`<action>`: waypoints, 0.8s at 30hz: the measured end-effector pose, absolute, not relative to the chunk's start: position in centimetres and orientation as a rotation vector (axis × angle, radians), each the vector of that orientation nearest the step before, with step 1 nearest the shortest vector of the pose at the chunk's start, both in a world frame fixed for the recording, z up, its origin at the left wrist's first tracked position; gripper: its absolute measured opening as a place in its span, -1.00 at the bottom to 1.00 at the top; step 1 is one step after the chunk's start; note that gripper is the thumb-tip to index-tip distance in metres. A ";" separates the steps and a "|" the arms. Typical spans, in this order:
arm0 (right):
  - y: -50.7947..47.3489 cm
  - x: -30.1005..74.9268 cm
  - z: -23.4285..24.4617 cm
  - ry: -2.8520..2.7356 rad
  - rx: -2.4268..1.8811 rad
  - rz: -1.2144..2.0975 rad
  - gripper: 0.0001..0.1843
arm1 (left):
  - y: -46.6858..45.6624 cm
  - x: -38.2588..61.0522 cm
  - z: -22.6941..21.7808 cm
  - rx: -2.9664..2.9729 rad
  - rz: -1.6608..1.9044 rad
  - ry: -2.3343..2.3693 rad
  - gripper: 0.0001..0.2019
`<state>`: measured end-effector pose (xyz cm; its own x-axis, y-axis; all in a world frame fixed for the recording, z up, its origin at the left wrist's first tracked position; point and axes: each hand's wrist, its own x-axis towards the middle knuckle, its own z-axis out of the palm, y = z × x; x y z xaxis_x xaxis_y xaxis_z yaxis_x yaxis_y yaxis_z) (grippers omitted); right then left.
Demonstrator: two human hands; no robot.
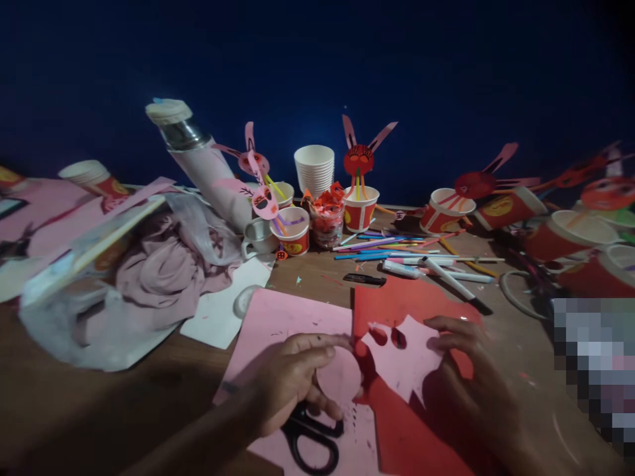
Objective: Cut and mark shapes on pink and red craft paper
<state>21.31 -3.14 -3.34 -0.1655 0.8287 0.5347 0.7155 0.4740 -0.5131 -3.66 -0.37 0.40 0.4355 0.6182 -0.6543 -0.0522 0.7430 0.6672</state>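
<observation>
My left hand point(302, 377) is closed on a round pink paper disc point(338, 375), thumb and fingers at its edge. Below that hand show the black handles of a pair of scissors point(317, 449); their blades are hidden. Between the fingers of my right hand point(466, 357) is a jagged pink paper scrap point(404, 354) with cut-out holes. Under both hands lie a pink paper sheet point(262, 330) and a red paper sheet point(411, 433), side by side on the brown table.
Pens and colored sticks point(391, 254) lie behind the sheets. Red paper cups point(360, 211) bear paper animal heads, near stacked white cups point(314, 172). Left stand a tilted thermos point(203, 165) and a plastic bag point(99, 337) with cloth. A metal mug point(260, 236) stands mid-back.
</observation>
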 end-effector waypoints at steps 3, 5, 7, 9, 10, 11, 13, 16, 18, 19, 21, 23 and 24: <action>-3.1 21.4 -3.2 -1.927 -1.297 0.149 -0.76 | -0.5 -3.5 0.0 0.644 0.465 1.046 -0.67; -3.1 21.5 -3.0 -1.919 -1.304 0.144 -0.76 | -0.6 -3.4 -0.1 0.731 0.443 1.069 -0.65; -3.2 21.5 -2.9 -1.906 -1.318 0.151 -0.74 | -0.7 -3.2 0.1 0.874 0.406 1.110 -0.66; -3.2 21.5 -2.7 -1.894 -1.324 0.164 -0.73 | -0.6 -3.0 0.7 1.016 0.372 1.072 -0.69; -3.2 21.4 -2.6 -1.896 -1.312 0.157 -0.72 | -0.6 -2.9 1.0 1.088 0.382 1.037 -0.70; -3.2 21.4 -2.5 -1.906 -1.287 0.135 -0.72 | -0.5 -2.9 1.3 1.171 0.410 1.009 -0.71; -3.0 21.1 -2.3 -1.920 -1.227 0.062 -0.70 | -0.5 -3.0 1.9 1.354 0.517 1.042 -0.73; -2.9 20.4 -1.8 -1.915 -1.162 -0.011 -0.68 | -0.1 -3.4 2.1 1.471 0.692 1.198 -0.79; -3.0 20.0 -1.5 -1.921 -1.133 -0.015 -0.68 | 0.3 -3.6 1.9 1.338 0.694 1.185 -0.72; -3.1 19.8 -1.3 -1.933 -1.113 -0.014 -0.68 | 0.6 -3.5 1.9 1.241 0.663 1.146 -0.67; -3.4 19.5 -1.2 -1.960 -1.079 0.004 -0.68 | 1.0 -2.9 1.8 1.088 0.580 1.027 -0.58; -3.7 19.2 -1.2 -1.985 -1.049 0.021 -0.69 | 1.2 -1.9 1.8 1.029 0.485 0.913 -0.54; -3.8 19.1 -1.2 -1.996 -1.040 0.027 -0.71 | 1.1 -1.2 1.8 1.031 0.431 0.887 -0.56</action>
<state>19.14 -3.81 -1.19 -0.2808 0.6766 0.6807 0.6578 0.6521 -0.3768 -1.24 1.14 1.84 0.5911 0.6834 -0.4284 0.0855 0.4750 0.8758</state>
